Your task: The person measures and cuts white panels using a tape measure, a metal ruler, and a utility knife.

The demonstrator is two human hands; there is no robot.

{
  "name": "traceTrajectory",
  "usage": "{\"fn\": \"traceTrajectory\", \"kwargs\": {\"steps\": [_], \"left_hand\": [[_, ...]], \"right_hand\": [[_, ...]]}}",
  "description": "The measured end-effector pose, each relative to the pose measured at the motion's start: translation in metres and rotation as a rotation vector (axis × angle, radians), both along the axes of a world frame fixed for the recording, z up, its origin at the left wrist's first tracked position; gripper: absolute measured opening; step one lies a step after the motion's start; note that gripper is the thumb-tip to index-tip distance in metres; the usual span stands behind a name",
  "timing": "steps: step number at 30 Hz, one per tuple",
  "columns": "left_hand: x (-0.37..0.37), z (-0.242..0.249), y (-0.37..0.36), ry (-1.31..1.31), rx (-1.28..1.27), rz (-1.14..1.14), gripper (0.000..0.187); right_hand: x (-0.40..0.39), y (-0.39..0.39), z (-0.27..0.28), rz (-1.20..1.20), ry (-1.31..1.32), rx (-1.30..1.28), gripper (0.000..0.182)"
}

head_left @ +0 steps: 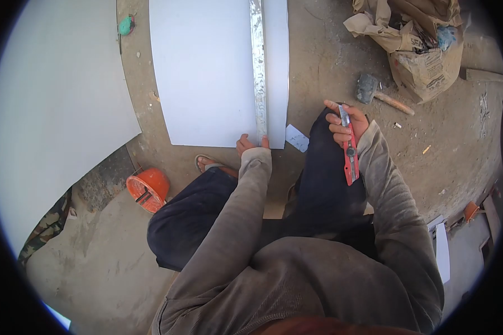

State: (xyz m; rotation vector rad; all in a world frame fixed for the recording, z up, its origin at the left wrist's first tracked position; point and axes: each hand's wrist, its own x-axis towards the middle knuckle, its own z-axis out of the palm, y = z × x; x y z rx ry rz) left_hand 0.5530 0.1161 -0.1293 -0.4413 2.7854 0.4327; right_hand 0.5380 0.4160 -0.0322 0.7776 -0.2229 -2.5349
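Note:
A large white board (207, 72) lies on the ground in front of me, with a long, worn metal straightedge (259, 67) running lengthwise along its right part. My left hand (252, 144) is at the near end of the straightedge, fingers bent and one digit on the metal, holding it at the board's near edge. In my right hand (349, 125), above my right knee, is a red utility knife (350, 153). The fingers are wrapped round it, its metal front end pointing away from me. A small white offcut (297, 138) lies beside the board's near right corner.
Another large white sheet (61, 95) stands or leans at left. A green tape measure (126, 25) is near its edge. An orange bucket (148, 188) sits left of my knee. At right are a rubber mallet (369, 89) and a torn paper sack (427, 67) holding scraps.

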Motion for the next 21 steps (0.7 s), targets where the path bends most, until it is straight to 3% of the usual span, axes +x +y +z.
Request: {"fn": "traceTrajectory", "kwargs": {"steps": [4,11,14,18,21], "left_hand": [[-0.062,-0.006,0.012,0.118,0.166,0.049,0.05],[-0.21,0.003,0.088,0.237,0.25,-0.148,0.062],[-0.263,0.013,0.136,0.241,0.201,-0.258,0.066],[-0.326,0.004,0.177,0.149,0.122,-0.313,0.07],[-0.34,-0.009,0.186,-0.003,-0.038,-0.355,0.071]], "right_hand": [[-0.001,0.002,0.002,-0.003,0.044,-0.021,0.038],[-0.037,0.011,-0.034,0.015,-0.005,0.106,0.024],[-0.103,0.02,-0.061,0.298,-0.235,0.74,0.012],[-0.211,0.035,-0.086,0.364,-0.136,1.027,0.015],[-0.279,0.039,-0.106,0.376,-0.035,1.447,0.014]]}}
